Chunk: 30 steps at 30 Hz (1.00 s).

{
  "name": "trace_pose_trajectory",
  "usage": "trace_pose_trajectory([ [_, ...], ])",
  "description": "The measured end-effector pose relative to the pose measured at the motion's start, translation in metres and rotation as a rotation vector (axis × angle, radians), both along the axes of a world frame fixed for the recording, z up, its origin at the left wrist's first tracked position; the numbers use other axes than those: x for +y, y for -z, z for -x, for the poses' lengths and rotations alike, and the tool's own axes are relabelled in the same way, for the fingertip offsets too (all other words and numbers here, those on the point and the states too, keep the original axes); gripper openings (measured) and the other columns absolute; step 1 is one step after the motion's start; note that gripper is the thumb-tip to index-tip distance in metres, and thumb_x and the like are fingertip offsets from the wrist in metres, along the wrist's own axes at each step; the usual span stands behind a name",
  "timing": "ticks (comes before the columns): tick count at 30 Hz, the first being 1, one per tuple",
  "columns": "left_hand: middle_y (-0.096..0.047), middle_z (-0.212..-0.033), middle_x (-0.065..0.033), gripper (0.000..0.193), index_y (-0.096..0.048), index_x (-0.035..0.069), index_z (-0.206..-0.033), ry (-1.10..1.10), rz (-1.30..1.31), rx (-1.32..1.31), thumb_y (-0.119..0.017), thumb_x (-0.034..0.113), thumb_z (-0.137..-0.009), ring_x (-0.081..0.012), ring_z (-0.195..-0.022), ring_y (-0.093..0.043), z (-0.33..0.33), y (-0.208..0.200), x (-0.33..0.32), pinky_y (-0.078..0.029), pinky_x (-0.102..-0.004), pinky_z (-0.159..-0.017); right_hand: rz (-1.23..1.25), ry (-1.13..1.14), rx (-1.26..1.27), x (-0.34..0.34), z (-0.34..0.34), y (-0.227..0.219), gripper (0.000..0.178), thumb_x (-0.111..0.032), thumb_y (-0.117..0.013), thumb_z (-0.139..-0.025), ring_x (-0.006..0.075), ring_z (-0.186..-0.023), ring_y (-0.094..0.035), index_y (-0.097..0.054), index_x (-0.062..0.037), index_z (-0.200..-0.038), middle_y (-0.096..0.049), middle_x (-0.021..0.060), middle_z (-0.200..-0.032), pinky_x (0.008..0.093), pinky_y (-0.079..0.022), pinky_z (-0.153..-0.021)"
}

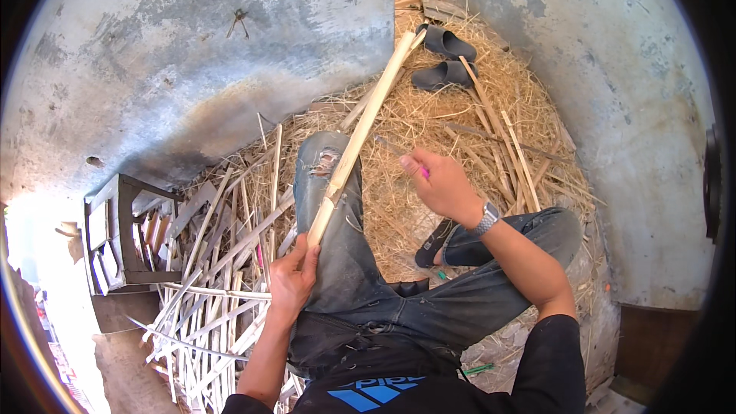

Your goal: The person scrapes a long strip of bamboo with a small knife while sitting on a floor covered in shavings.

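My left hand (292, 279) is closed round the lower end of a long pale bamboo strip (359, 138). The strip slants up and away across my bent left knee, its far end near the dark slippers (441, 74). Right of the strip, my right hand (445, 188) is wrapped round a knife (389, 145). A bit of pink handle shows between its fingers. The thin blade points left toward the strip, and a small gap seems to lie between them.
Bamboo strips (222, 307) lie heaped on my left beside a dark wooden frame (126, 234). More sticks (502, 146) rest on straw shavings (406, 207) ahead and right. Grey walls (253, 23) close in on both sides. Boards (441, 4) lie at the far end.
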<state>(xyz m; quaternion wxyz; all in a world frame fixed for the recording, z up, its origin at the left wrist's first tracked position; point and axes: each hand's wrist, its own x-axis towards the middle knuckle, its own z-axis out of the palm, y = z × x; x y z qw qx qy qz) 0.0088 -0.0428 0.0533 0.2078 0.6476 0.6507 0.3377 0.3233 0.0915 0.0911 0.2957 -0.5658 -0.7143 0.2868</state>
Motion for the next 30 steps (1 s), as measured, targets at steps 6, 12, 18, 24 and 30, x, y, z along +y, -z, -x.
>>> trace_pose_trajectory([
  [6, -0.072, -0.075, -0.0234, 0.041, -0.07, -0.012, -0.127, 0.008, 0.006, 0.016, -0.075, 0.02, -0.102, -0.0118, -0.065, -0.068, -0.001, -0.002, -0.001, -0.054, -0.0316, -0.062, 0.02, -0.126, -0.363, -0.024, 0.031, 0.011, 0.065, -0.058, -0.052, -0.106, 0.0398, -0.056, -0.066, -0.071, -0.0051, -0.074, -0.064, 0.0187, -0.061, 0.0532, -0.051, -0.053],
  [12, -0.071, -0.072, -0.0205, 0.039, -0.071, -0.01, -0.128, 0.005, 0.027, 0.029, -0.074, 0.019, -0.102, -0.0117, -0.064, -0.067, 0.0, -0.007, -0.002, -0.053, -0.0312, -0.062, 0.01, -0.135, -0.4, -0.029, 0.041, 0.021, 0.067, -0.059, -0.05, -0.107, 0.0404, -0.056, -0.068, -0.071, -0.0041, -0.074, -0.067, 0.0189, -0.062, 0.0526, -0.054, -0.053],
  [18, -0.065, -0.066, -0.0192, 0.035, -0.072, -0.006, -0.128, 0.041, 0.14, 0.045, -0.075, 0.016, -0.101, -0.0163, -0.057, -0.066, 0.01, -0.021, -0.012, -0.051, -0.0334, -0.056, -0.061, 0.016, -0.415, 0.015, 0.006, 0.036, 0.069, -0.057, -0.047, -0.109, 0.042, -0.056, -0.068, -0.07, -0.0033, -0.074, -0.065, 0.0207, -0.061, 0.0532, -0.054, -0.052],
  [24, -0.062, -0.065, -0.0221, 0.035, -0.073, -0.003, -0.129, 0.038, 0.118, 0.016, -0.076, 0.013, -0.098, -0.0241, -0.052, -0.066, 0.027, -0.015, -0.033, -0.05, -0.0366, -0.053, -0.017, -0.157, -0.399, -0.012, 0.023, 0.031, 0.07, -0.059, -0.046, -0.108, 0.0431, -0.057, -0.068, -0.07, -0.0035, -0.074, -0.065, 0.0213, -0.061, 0.0522, -0.054, -0.052],
  [30, -0.062, -0.065, -0.0219, 0.037, -0.072, -0.003, -0.131, 0.097, 0.085, 0.085, -0.077, 0.014, -0.099, -0.0277, -0.052, -0.066, 0.038, -0.008, -0.037, -0.05, -0.0368, -0.053, -0.061, -0.164, -0.398, -0.012, 0.027, 0.039, 0.069, -0.063, -0.048, -0.106, 0.0419, -0.055, -0.068, -0.071, -0.0047, -0.077, -0.066, 0.0198, -0.06, 0.0531, -0.053, -0.051],
])
